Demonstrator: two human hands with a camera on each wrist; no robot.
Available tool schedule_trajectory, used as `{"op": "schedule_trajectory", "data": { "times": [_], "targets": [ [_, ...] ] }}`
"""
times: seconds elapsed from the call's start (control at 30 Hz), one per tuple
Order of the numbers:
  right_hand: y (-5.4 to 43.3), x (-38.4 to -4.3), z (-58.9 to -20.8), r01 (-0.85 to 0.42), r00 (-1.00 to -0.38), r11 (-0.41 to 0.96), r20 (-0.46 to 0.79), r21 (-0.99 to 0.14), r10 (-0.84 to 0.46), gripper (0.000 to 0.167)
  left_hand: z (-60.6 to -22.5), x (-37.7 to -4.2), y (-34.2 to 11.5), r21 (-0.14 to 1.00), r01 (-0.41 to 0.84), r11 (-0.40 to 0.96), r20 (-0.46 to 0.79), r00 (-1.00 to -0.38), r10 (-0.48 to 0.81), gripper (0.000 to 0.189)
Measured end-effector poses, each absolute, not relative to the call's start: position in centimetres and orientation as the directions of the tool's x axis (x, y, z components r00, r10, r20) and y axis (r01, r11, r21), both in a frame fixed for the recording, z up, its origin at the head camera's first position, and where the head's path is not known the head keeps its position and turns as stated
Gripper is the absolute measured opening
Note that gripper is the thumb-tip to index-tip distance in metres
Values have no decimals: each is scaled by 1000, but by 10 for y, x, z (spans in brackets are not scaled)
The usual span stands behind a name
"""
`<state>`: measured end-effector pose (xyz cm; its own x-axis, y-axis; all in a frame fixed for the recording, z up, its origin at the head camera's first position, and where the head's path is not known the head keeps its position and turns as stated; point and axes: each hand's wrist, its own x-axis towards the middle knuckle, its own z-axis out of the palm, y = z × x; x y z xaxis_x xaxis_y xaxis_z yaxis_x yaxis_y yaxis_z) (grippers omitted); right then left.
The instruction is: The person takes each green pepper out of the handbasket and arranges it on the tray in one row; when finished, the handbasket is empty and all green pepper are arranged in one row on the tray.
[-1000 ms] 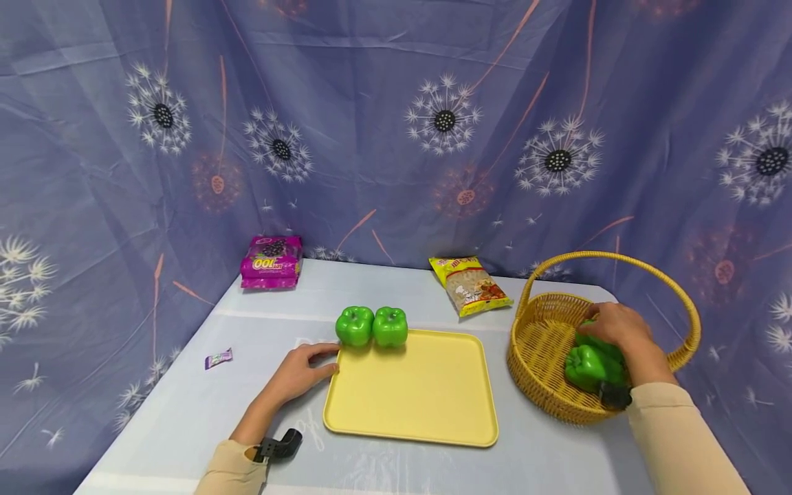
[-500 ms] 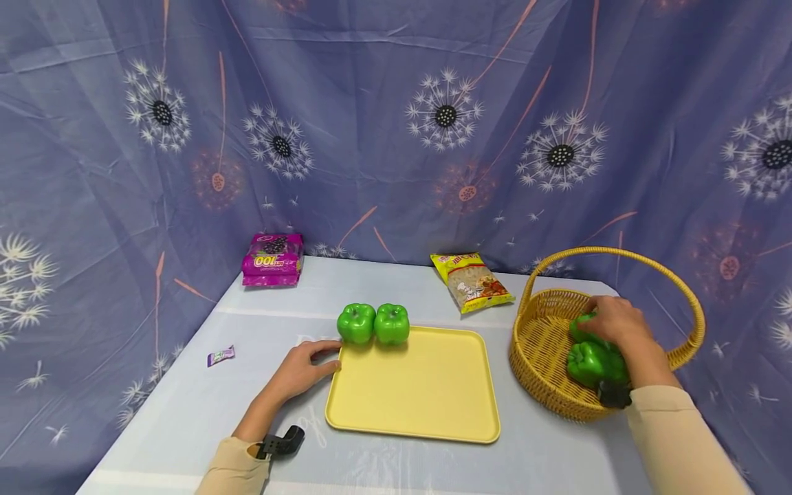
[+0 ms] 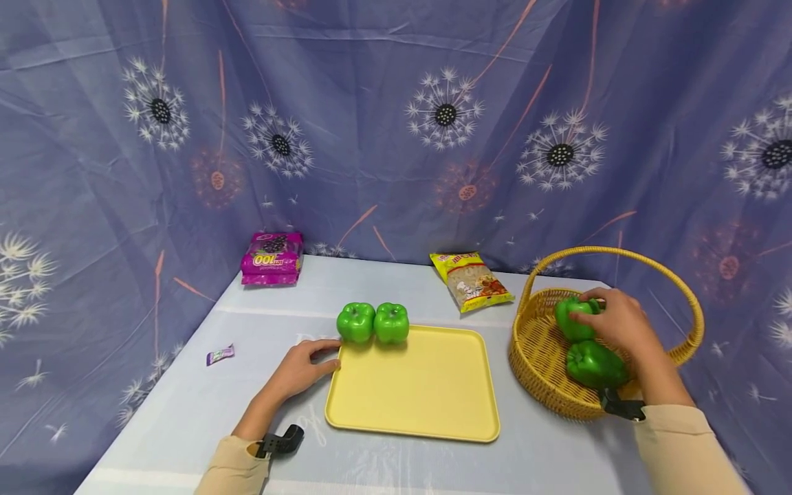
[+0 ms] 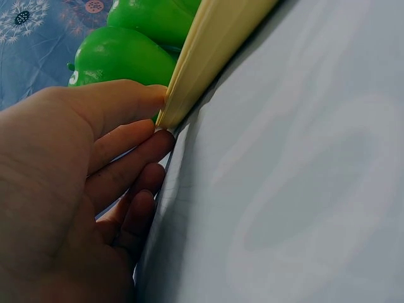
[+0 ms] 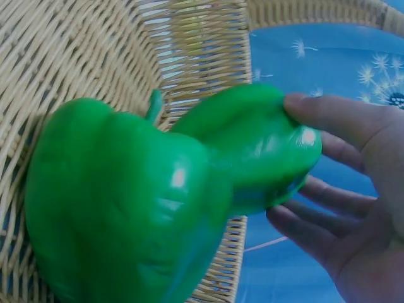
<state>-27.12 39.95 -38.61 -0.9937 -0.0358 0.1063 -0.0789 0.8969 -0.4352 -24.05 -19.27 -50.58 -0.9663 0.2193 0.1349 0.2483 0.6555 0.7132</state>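
Note:
My right hand [image 3: 621, 323] grips a green bell pepper [image 3: 573, 317] between thumb and fingers inside the wicker basket [image 3: 537, 357]. In the right wrist view the held pepper [image 5: 265, 145] is partly hidden behind a nearer pepper [image 5: 126, 202]. That second green pepper [image 3: 595, 364] lies on the basket floor. My left hand [image 3: 300, 369] rests at the left edge of the yellow tray [image 3: 421, 392], its fingertips against the rim [image 4: 189, 69]. Two more green peppers stand side by side at the tray's back left corner, a left one [image 3: 355, 323] and a right one [image 3: 392, 324].
A purple snack bag [image 3: 272, 259] stands at the table's back left, and a yellow snack packet [image 3: 472, 282] lies at the back. One small purple wrapped sweet [image 3: 220, 355] lies left of my left hand. The basket's tall handle [image 3: 609, 249] arches over the right arm's working area.
My right hand has raised and turned the pepper, which now sits upright behind the other one in the basket. My left hand stays at the tray's edge.

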Motion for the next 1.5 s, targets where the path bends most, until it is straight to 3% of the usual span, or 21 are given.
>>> {"op": "schedule_trajectory", "data": {
  "times": [0.43,0.97,1.23,1.5],
  "targets": [
    [387,-249,-374,-206,-963,821,261,-533,-72,54,-508,-241,-194,718,239,654,131,-969,210,38],
    [369,-228,-369,-285,-954,690,264,-665,-139,40,-505,-240,-192,724,234,649,128,-970,206,39],
    [348,-230,-375,-412,-911,561,339,-718,-235,37,-505,-240,-192,712,249,657,145,-967,209,39],
    [315,-237,-384,-447,-895,485,366,-752,-256,35,-506,-239,-194,705,249,664,142,-967,212,38]
  ]
}}
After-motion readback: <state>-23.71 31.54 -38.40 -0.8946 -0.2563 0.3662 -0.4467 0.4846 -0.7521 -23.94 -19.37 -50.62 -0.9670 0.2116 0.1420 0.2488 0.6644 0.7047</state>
